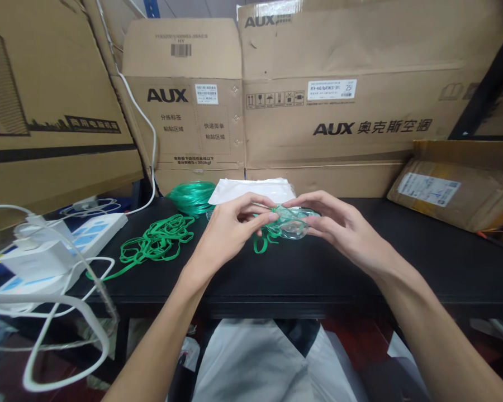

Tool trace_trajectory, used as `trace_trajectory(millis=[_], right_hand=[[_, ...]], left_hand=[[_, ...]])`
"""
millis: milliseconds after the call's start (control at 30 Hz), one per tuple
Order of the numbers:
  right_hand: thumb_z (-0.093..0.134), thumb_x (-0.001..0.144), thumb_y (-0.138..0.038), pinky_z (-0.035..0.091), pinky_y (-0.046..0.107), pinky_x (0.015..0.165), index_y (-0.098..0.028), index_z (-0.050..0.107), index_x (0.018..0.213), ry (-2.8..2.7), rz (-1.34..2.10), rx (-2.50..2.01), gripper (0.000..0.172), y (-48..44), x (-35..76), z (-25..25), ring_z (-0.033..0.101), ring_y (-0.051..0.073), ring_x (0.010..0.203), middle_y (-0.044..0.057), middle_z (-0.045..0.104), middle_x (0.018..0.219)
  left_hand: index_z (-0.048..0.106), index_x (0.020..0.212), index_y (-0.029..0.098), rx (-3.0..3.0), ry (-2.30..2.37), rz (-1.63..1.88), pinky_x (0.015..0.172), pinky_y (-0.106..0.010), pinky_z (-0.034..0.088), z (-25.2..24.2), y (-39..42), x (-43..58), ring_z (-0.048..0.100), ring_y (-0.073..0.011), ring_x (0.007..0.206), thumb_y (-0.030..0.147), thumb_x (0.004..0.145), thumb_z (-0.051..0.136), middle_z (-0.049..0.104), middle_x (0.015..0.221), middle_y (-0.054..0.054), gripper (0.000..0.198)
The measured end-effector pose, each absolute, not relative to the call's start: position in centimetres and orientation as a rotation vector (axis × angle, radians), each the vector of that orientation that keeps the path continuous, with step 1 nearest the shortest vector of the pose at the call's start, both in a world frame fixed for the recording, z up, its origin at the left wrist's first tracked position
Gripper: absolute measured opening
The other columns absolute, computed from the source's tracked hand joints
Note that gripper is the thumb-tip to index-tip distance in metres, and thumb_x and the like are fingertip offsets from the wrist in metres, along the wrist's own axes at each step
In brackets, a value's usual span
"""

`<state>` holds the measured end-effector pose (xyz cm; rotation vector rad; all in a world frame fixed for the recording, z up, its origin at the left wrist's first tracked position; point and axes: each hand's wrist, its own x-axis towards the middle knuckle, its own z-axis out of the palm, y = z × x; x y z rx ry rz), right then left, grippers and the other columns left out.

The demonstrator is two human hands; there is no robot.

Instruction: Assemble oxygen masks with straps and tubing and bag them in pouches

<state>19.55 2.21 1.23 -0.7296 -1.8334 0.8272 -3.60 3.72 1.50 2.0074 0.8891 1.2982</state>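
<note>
A clear, green-tinted plastic face mask (295,228) is held just above the black table, between both hands. My left hand (238,223) pinches the mask's left side, along with a green elastic strap (260,244) that dangles in a loop below the fingers. From the other side, my right hand (339,220) grips the mask's edge, thumb below and fingers above. The fingers hide parts of the mask and strap. Left of my left hand lies a tangled heap of green strap (157,240). Behind it is a coil of clear green tubing (193,196).
A white packet (251,191) lies behind my hands on the black table (335,276). Large cardboard boxes (339,72) stand along the back. At the left are a white power strip (94,234) and looping cables; a taped carton (456,181) sits at the right.
</note>
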Motion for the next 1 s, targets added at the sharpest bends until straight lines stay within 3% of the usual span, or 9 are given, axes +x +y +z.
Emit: trace_trajectory(millis=[133, 300, 533, 633, 733, 1000], right_hand=[[0.066, 0.096, -0.038, 0.055, 0.036, 0.097, -0.026, 0.073, 0.117, -1.801, 0.751, -0.778, 0.025, 2.5, 18.7, 0.8, 0.068, 0.024, 0.113, 0.003, 0.073, 0.122], [0.066, 0.097, -0.039, 0.053, 0.033, 0.096, -0.026, 0.075, 0.116, -1.819, 0.670, -0.782, 0.024, 2.5, 17.8, 0.4, 0.068, 0.022, 0.111, 0.003, 0.075, 0.121], [0.071, 0.093, -0.035, 0.054, 0.032, 0.091, -0.023, 0.075, 0.092, -1.744, 0.689, -0.733, 0.014, 2.6, 17.8, 0.4, 0.067, 0.023, 0.111, 0.004, 0.073, 0.116], [0.069, 0.095, -0.033, 0.053, 0.031, 0.090, -0.022, 0.074, 0.094, -1.760, 0.697, -0.741, 0.012, 2.5, 17.7, 0.4, 0.067, 0.021, 0.105, 0.003, 0.071, 0.111], [0.066, 0.097, -0.031, 0.052, 0.031, 0.090, -0.022, 0.072, 0.094, -1.774, 0.687, -0.727, 0.011, 2.3, 17.6, 0.4, 0.066, 0.020, 0.104, 0.003, 0.069, 0.108], [0.062, 0.098, -0.023, 0.050, 0.033, 0.088, -0.021, 0.068, 0.093, -1.801, 0.590, -0.733, 0.008, 2.2, 17.7, 0.3, 0.065, 0.020, 0.100, 0.003, 0.068, 0.105]], left_hand=[[0.071, 0.108, 0.022, 2.055, 0.882, 1.264, 0.066, -0.024, 0.053, 1.3, 3.5, -3.2, 0.066, -0.0127, 0.066, 0.040, 0.090, 0.074, 0.078, 0.088, 0.000, 0.026], [0.070, 0.105, 0.025, 2.133, 0.926, 1.233, 0.070, -0.025, 0.053, 1.0, 3.5, -3.0, 0.069, -0.0133, 0.068, 0.041, 0.092, 0.072, 0.079, 0.088, 0.003, 0.021], [0.068, 0.103, 0.026, 2.194, 0.935, 1.204, 0.078, -0.025, 0.050, 1.0, 3.4, -3.0, 0.070, -0.0134, 0.077, 0.043, 0.092, 0.072, 0.078, 0.086, 0.006, 0.021], [0.070, 0.098, 0.025, 2.252, 0.972, 1.205, 0.072, -0.025, 0.046, 1.2, 3.3, -2.9, 0.065, -0.0125, 0.072, 0.048, 0.099, 0.059, 0.071, 0.076, 0.006, 0.026], [0.071, 0.091, 0.023, 2.275, 0.969, 1.228, 0.067, -0.025, 0.044, 1.2, 3.2, -2.9, 0.063, -0.0121, 0.071, 0.049, 0.103, 0.051, 0.071, 0.080, 0.005, 0.035], [0.072, 0.086, 0.022, 2.317, 0.952, 1.263, 0.078, -0.024, 0.045, 1.3, 3.0, -2.6, 0.067, -0.0124, 0.080, 0.044, 0.105, 0.049, 0.075, 0.088, 0.005, 0.037]])
